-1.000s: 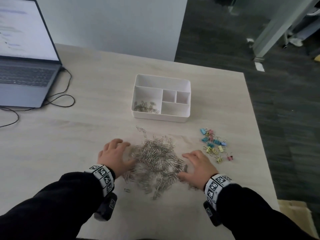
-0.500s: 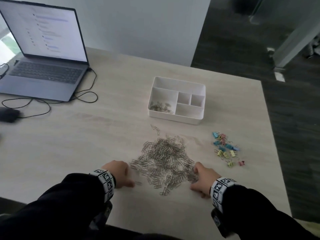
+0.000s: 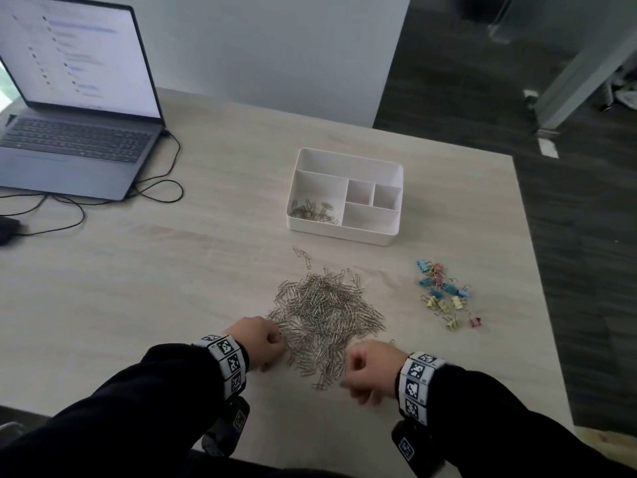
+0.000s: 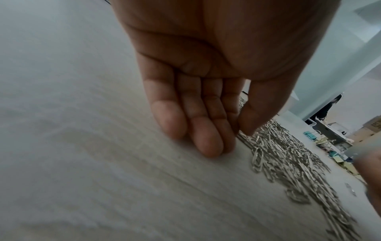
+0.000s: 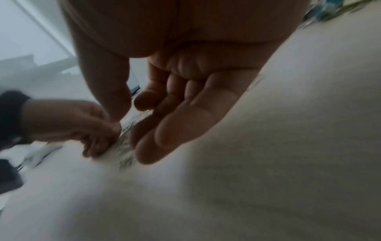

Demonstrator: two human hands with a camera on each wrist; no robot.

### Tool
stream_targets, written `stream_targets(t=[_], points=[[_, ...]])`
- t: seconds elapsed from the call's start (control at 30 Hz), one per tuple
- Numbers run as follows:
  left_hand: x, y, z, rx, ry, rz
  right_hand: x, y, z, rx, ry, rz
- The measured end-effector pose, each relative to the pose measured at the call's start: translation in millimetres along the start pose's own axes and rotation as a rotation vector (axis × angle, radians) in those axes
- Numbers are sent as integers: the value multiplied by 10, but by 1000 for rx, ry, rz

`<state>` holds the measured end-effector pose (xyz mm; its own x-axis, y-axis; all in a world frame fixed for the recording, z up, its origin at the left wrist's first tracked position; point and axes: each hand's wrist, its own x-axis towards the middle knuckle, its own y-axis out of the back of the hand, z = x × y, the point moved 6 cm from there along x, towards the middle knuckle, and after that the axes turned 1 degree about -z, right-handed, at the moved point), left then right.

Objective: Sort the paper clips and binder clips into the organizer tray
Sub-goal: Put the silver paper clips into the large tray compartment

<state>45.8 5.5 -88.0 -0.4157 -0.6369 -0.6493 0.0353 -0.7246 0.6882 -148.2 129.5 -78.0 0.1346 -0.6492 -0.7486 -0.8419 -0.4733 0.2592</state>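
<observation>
A big heap of silver paper clips (image 3: 324,312) lies on the table in front of me. My left hand (image 3: 256,341) rests at its near left edge. In the left wrist view its fingers (image 4: 206,143) lie straight and together, tips on the table against the paper clips (image 4: 288,154). My right hand (image 3: 370,369) hovers at the heap's near right corner. The blurred right wrist view shows its fingers (image 5: 175,130) loosely bent, with nothing seen in them. Coloured binder clips (image 3: 443,293) lie in a loose group to the right. The white organizer tray (image 3: 344,232) stands behind, with some paper clips (image 3: 312,212) in its left compartment.
An open laptop (image 3: 76,132) stands at the far left, with its black cable (image 3: 155,191) looped on the table. A dark object (image 3: 5,229) sits at the left edge. The table's right edge (image 3: 548,305) drops to dark floor just beyond the binder clips.
Both hands have drawn back from the sides of the heap to its near edge. Their fingers, spread a second ago, are now bent down. The right hand has moved left.
</observation>
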Motion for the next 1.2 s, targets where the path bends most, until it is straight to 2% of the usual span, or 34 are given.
stream_targets(t=[0.1,0.2,0.33,0.47,0.6,0.7,0.8,0.87,0.93,1.03,1.2], points=[[-3,6,19,-33,0,-49,65,-374,16,44,13,-209],[33,-33,-21,-102,18,-99,168,-577,-59,137,44,-259],[56,-46,-27,-105,14,-127,314,-481,-201,184,58,-144],[87,-9,34,-25,-25,-98,432,-208,-328,93,130,69],[163,55,88,1,-87,-48,332,86,-363,86,163,209],[219,167,77,-10,-117,27,123,444,-240,8,95,337],[309,346,20,-97,-118,130,-37,855,112,-114,-93,555],[365,492,10,-168,-122,220,-83,946,330,-169,-248,568],[445,600,1,-214,-115,293,-77,907,416,-177,-329,533],[586,673,-6,-124,-93,321,17,814,304,-226,-306,525],[688,715,175,18,-118,253,248,646,-109,-241,-160,515]])
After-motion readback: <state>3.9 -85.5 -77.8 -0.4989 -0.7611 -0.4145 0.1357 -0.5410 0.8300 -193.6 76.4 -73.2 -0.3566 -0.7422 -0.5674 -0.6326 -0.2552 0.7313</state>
